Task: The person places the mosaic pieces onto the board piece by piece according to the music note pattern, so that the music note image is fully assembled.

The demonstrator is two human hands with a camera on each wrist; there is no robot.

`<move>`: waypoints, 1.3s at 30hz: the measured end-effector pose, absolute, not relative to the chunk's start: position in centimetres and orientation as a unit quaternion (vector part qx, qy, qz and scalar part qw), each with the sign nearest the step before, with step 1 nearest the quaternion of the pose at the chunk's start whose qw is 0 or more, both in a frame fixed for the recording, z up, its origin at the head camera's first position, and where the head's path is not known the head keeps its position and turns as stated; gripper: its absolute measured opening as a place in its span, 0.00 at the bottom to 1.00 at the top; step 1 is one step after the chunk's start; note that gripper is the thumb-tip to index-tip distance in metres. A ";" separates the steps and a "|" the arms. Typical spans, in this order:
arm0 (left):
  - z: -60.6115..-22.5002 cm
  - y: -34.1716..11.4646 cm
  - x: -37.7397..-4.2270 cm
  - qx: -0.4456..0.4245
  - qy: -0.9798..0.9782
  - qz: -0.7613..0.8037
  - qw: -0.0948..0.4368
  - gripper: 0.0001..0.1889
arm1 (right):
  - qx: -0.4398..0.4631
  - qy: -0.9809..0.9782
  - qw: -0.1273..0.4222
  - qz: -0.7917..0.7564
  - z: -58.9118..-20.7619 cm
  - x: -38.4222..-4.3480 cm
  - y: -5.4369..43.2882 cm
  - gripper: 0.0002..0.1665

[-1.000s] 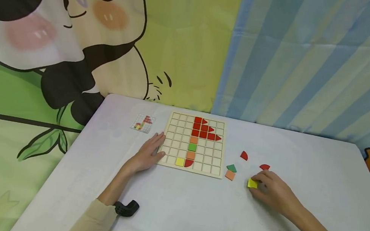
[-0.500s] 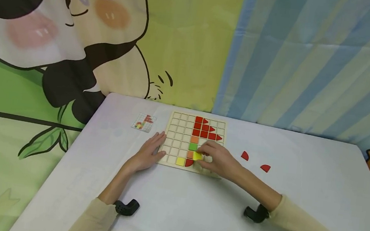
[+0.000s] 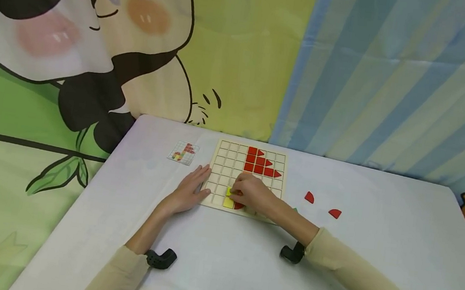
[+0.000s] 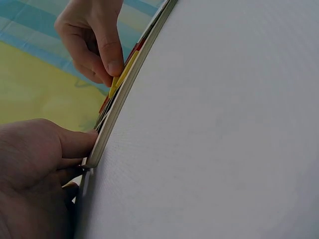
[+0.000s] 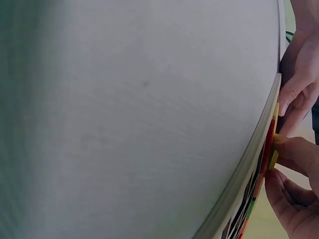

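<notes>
A pale wooden grid board point(image 3: 221, 172) lies on the table, with red squares and triangles point(image 3: 258, 169) set in its upper right cells. My right hand point(image 3: 256, 194) is over the lower middle of the board and pinches a yellow square tile point(image 4: 113, 86) between thumb and fingers. That tile sits low against the board, just above another yellow tile point(image 3: 228, 203) lying in the bottom row. Part of a red rounded piece point(image 3: 239, 206) shows beside it. Along the board's left edge rests my left hand point(image 3: 185, 193), its fingers extended. The right hand hides the column under the red squares.
A small printed pattern card point(image 3: 183, 153) lies left of the board. Two red quarter-circle pieces point(image 3: 310, 197) are on the table to the right. The tip of a green piece point(image 3: 295, 209) peeks out behind the right forearm. A patterned curtain point(image 3: 241, 69) stands behind the table.
My right hand has picked the yellow tile up from the table on the right and carried it left to the board's lower middle. The left hand stays at the board's edge.
</notes>
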State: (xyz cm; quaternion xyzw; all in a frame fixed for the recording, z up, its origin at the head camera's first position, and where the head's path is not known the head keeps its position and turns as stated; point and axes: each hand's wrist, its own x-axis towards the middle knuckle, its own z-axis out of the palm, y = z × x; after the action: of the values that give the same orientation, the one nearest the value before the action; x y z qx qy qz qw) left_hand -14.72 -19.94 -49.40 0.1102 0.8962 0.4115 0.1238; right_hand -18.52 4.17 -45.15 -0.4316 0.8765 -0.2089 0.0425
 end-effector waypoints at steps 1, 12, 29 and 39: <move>-49.4 -19.9 -14.7 0.110 0.896 0.412 0.123 0.36 | -0.435 0.875 0.040 -0.208 -45.2 -18.5 4.1 0.06; -49.0 -19.9 -14.4 0.099 0.892 0.422 0.127 0.36 | -0.448 0.872 0.044 -0.192 -45.1 -18.8 3.7 0.06; -49.1 -19.7 -14.4 0.096 0.895 0.416 0.127 0.36 | -0.357 0.896 -0.036 -0.260 -42.4 -16.3 15.2 0.14; -49.3 -19.8 -14.7 0.109 0.897 0.410 0.127 0.36 | -0.264 0.933 -0.052 -0.240 -43.3 -15.3 24.3 0.16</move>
State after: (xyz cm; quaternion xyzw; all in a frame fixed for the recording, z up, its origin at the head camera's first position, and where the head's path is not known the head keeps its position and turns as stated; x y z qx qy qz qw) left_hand -14.70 -19.80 -49.33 0.1086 0.8968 0.4096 0.1274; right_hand -15.32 24.30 -43.31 -0.2639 0.9326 -0.2404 -0.0522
